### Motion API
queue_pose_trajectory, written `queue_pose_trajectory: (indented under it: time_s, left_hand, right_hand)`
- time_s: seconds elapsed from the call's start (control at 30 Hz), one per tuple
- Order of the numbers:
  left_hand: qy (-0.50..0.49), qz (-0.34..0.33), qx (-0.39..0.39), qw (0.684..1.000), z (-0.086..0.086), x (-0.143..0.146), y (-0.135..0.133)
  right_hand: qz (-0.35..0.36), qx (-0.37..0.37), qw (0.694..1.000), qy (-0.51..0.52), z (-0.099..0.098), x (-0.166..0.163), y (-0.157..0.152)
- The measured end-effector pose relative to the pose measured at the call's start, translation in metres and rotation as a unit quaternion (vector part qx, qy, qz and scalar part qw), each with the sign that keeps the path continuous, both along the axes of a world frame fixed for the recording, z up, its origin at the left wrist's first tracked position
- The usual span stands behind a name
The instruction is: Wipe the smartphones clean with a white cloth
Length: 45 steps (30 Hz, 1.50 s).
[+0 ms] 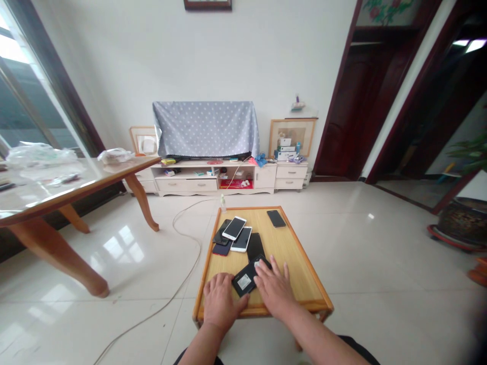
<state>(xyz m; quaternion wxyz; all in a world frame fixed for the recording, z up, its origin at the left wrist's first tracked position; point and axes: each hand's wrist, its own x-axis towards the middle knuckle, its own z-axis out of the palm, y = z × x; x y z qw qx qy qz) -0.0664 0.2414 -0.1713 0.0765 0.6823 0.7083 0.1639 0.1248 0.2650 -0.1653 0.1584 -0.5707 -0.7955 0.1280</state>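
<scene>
A black smartphone point(244, 282) with a white label lies back side up on the low wooden table point(297, 271), set at a slant. My left hand point(220, 300) steadies its left end, index finger at one corner and thumb along the near edge. Under the fingertips of my right hand point(274, 288) a small white piece point(257, 263), perhaps a wipe, is pressed on the phone's upper right end. The other fingers of that hand are spread. Just beyond is another black phone point(255, 246), partly covered by the labelled one.
Further back on the table, a white-framed phone point(234, 228) overlaps a second white phone point(241, 239), a dark phone point(221, 233) and a dark blue one point(222, 248). Another phone point(276, 218) lies far right. A small bottle point(222, 203) stands at the far left corner. A cable point(182, 284) crosses the floor.
</scene>
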Motion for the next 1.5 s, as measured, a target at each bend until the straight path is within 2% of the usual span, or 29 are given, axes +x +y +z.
queue_pose_trajectory:
  time_s: [0.07,0.1,0.23,0.3,0.43,0.5,0.63,0.7,0.77,0.87,0.9,0.93,1.03,1.1,1.17,1.27,1.33,1.4,1.5]
  left_hand:
    - [0.003,0.004,-0.009,1.000,0.002,0.001,0.000]
    - [0.003,0.007,-0.012,1.000,0.003,0.002,0.000]
    - [-0.004,0.002,-0.017,1.000,0.003,0.001,0.002]
    - [-0.006,0.000,-0.014,1.000,0.002,0.001,0.003]
    - [0.001,0.005,-0.022,1.000,0.003,0.003,0.003]
    - [0.005,0.009,-0.030,1.000,0.004,0.003,0.003]
    - [0.002,0.003,-0.024,1.000,0.000,0.002,0.005]
    - [0.001,0.001,-0.016,1.000,-0.003,0.001,0.006]
    - [-0.001,0.003,-0.010,1.000,-0.005,0.001,0.006]
    - [-0.006,0.003,-0.006,1.000,-0.006,0.001,0.007]
    - [-0.008,0.002,-0.004,1.000,-0.006,0.001,0.007]
    - [-0.009,0.001,-0.002,1.000,-0.007,0.001,0.007]
    - [-0.004,0.000,-0.006,1.000,-0.008,-0.001,0.008]
    - [-0.001,0.000,-0.012,1.000,-0.008,-0.001,0.008]
    - [-0.001,0.001,-0.011,1.000,-0.007,0.001,0.008]
    - [0.001,0.006,-0.010,1.000,-0.005,0.002,0.007]
    - [0.003,0.006,-0.014,1.000,-0.005,0.002,0.008]
    - [0.001,0.002,-0.012,1.000,-0.007,0.000,0.008]
    - [0.003,-0.010,-0.009,1.000,-0.009,-0.003,0.009]
  right_hand:
    - [-0.041,-0.008,0.999,-0.009,0.003,0.003,0.006]
    - [-0.038,-0.012,0.999,-0.009,0.003,0.001,0.005]
    - [0.078,-0.026,0.996,0.025,-0.001,-0.012,-0.014]
    - [0.095,-0.025,0.995,0.032,-0.003,-0.014,-0.014]
    - [-0.014,-0.022,1.000,0.010,-0.001,-0.003,0.006]
    - [-0.031,-0.021,0.999,0.007,-0.001,-0.003,0.009]
    - [0.086,-0.021,0.995,0.038,-0.004,-0.016,-0.010]
    - [0.110,-0.021,0.993,0.046,-0.003,-0.017,-0.012]
    - [0.068,-0.029,0.997,0.038,0.000,-0.012,-0.002]
    - [-0.037,-0.033,0.999,0.017,0.004,-0.004,0.015]
    - [-0.047,-0.032,0.998,0.014,0.004,-0.004,0.016]
    - [-0.037,-0.033,0.999,0.014,0.003,-0.007,0.014]
    - [0.068,-0.035,0.996,0.038,-0.001,-0.020,-0.003]
    - [0.110,-0.031,0.992,0.052,-0.002,-0.025,-0.009]
    - [0.085,-0.030,0.995,0.046,0.000,-0.022,-0.002]
    - [-0.023,-0.037,0.999,0.021,0.004,-0.012,0.019]
    - [-0.045,-0.036,0.998,0.013,0.005,-0.012,0.024]
    - [0.003,-0.035,0.999,0.018,0.004,-0.018,0.017]
    - [0.112,-0.035,0.992,0.036,0.002,-0.032,0.000]
